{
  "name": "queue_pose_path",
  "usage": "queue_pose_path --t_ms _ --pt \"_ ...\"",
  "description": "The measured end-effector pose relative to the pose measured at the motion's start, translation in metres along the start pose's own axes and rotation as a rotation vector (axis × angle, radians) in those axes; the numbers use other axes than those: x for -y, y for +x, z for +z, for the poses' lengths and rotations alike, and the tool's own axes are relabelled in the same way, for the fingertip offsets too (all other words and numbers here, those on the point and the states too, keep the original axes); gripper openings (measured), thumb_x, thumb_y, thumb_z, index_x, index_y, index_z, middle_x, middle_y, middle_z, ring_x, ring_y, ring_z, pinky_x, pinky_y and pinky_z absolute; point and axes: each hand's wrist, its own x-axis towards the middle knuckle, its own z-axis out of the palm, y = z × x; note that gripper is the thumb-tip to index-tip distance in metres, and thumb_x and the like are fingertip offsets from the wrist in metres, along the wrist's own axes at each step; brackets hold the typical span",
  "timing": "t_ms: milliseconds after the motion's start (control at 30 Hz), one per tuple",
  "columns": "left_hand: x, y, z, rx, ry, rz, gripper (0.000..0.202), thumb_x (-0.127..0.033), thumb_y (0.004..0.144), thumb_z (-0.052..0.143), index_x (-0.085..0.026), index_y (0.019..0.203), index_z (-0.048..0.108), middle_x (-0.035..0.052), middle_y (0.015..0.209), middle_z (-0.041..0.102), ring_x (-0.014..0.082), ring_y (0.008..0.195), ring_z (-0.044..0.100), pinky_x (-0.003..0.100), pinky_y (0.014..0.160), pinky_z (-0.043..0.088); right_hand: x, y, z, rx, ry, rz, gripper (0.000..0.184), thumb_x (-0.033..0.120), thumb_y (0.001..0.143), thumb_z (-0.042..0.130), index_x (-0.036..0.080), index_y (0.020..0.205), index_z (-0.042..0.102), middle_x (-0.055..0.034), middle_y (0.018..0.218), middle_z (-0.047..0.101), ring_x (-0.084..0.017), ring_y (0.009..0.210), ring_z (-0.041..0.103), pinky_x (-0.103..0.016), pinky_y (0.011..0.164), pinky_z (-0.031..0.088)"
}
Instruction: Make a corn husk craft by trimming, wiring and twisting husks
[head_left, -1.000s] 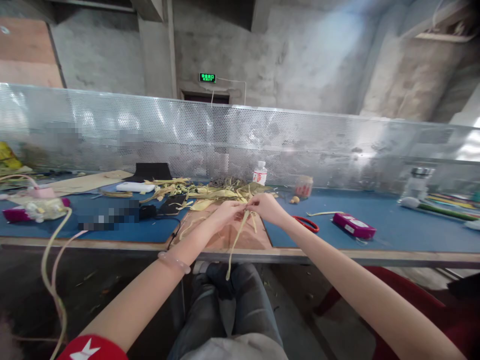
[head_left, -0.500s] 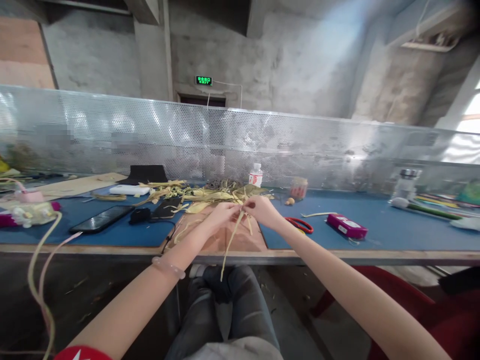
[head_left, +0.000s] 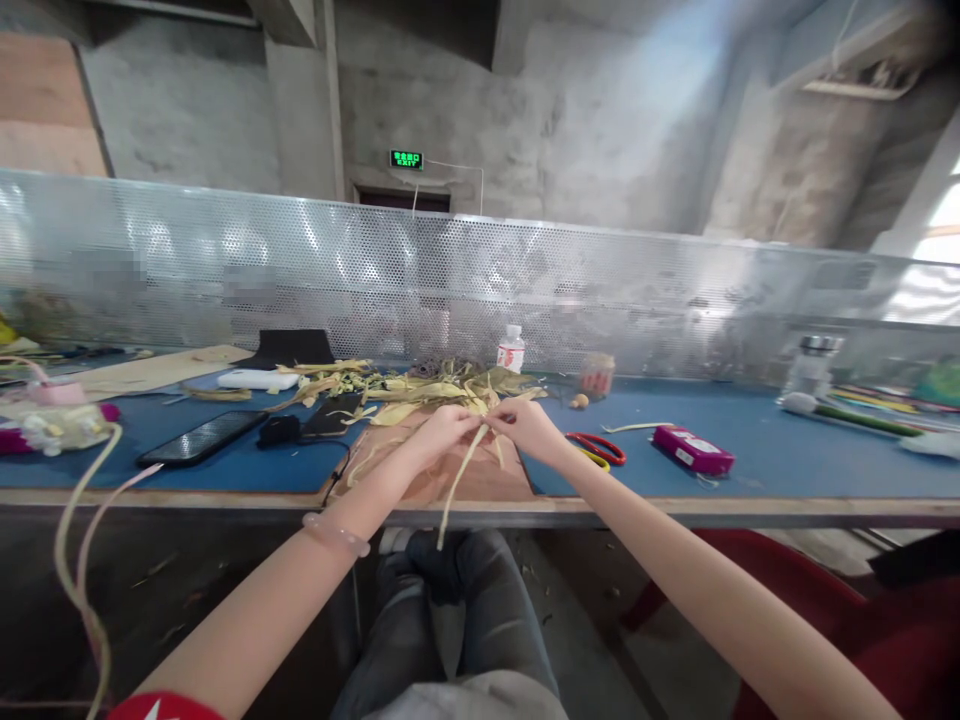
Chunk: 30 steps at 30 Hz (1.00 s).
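Both hands meet over a brown board (head_left: 420, 482) at the table's front. My left hand (head_left: 447, 428) is closed, its fingertips pinching a pale plant-fibre strip (head_left: 463, 468). The strip's long end hangs down past the table edge toward my lap. From the other side my right hand (head_left: 523, 420) is closed on the same strip, thumb and fingers pressed together. Its upper end is hidden among the fingertips. Right behind the hands lies a heap of dry yellowish leaf strips (head_left: 409, 400).
Scissors with red and yellow handles (head_left: 600, 450) lie right of my right hand, near a purple box (head_left: 691, 450). A white bottle (head_left: 511, 348) and a small jar (head_left: 597, 375) stand behind. A phone (head_left: 202, 438) and cables (head_left: 67, 540) are at left. A perforated metal screen (head_left: 300, 260) closes the back.
My right hand has lowered slightly and flattened beside the left fingertips. The hanging strip's lower end has shifted a little up and left. More of the scissors shows.
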Motion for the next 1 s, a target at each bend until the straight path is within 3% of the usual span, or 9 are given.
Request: queue_pose_path --t_ms 133,267,367,533,733,867,1000 --pt "0.003 0.002 0.001 -0.015 -0.034 -0.002 0.020 -0.031 0.071 0.063 -0.011 0.067 0.066 0.0068 0.069 0.067 0.0148 0.062 0.058 0.028 0.065 0.045 -0.003 0.003 0.004 0.003 -0.021 0.016 0.013 0.015 0.078 0.058 0.016 0.078 0.071 -0.0047 0.074 0.067 -0.015 0.069 0.058 -0.025 0.067 0.042" --pt "0.007 0.005 0.000 -0.014 -0.141 -0.020 0.018 -0.029 0.069 0.066 -0.011 0.069 0.066 0.0060 0.071 0.066 0.0138 0.064 0.058 0.030 0.070 0.047 -0.006 0.005 0.010 0.016 -0.164 -0.128 0.017 0.010 0.080 0.054 0.016 0.077 0.070 -0.0073 0.078 0.066 -0.017 0.075 0.057 -0.028 0.072 0.042" --pt "0.009 0.005 -0.001 0.011 -0.212 -0.017 0.023 -0.032 0.068 0.068 -0.010 0.073 0.067 0.0071 0.074 0.067 0.0145 0.068 0.059 0.031 0.072 0.047 -0.009 0.003 0.015 -0.053 -0.199 -0.218 0.018 0.008 0.081 0.051 0.015 0.078 0.068 -0.0103 0.083 0.063 -0.020 0.083 0.055 -0.030 0.077 0.042" --pt "0.003 0.000 -0.001 0.033 -0.230 -0.027 0.025 -0.031 0.069 0.068 -0.009 0.080 0.068 0.0088 0.079 0.067 0.0149 0.072 0.059 0.029 0.072 0.044 -0.013 -0.003 0.022 -0.201 -0.014 -0.119 0.013 0.011 0.079 0.053 0.016 0.078 0.064 -0.0049 0.077 0.061 -0.015 0.070 0.056 -0.026 0.069 0.045" --pt "0.004 -0.001 0.001 0.056 -0.212 -0.026 0.021 -0.025 0.065 0.070 -0.010 0.080 0.066 0.0052 0.076 0.066 0.0134 0.070 0.059 0.028 0.071 0.044 -0.014 -0.003 0.017 -0.193 0.093 -0.077 0.009 0.013 0.076 0.055 0.015 0.075 0.063 -0.0021 0.073 0.061 -0.012 0.064 0.057 -0.023 0.064 0.045" --pt "0.012 0.006 -0.001 -0.042 -0.100 0.005 0.021 -0.024 0.063 0.071 -0.011 0.080 0.066 0.0053 0.075 0.067 0.0149 0.071 0.061 0.029 0.073 0.045 -0.015 -0.002 0.011 -0.142 -0.004 -0.102 0.009 0.008 0.074 0.056 0.015 0.074 0.063 -0.0016 0.072 0.062 -0.011 0.064 0.056 -0.021 0.062 0.043" --pt "0.017 0.011 -0.001 -0.051 -0.042 0.063 0.019 -0.020 0.062 0.070 -0.011 0.079 0.067 0.0052 0.077 0.068 0.0151 0.072 0.062 0.029 0.074 0.046 -0.013 0.000 0.011 -0.107 -0.278 -0.190 0.009 0.007 0.075 0.056 0.013 0.074 0.062 -0.0047 0.074 0.060 -0.014 0.071 0.054 -0.023 0.066 0.041"
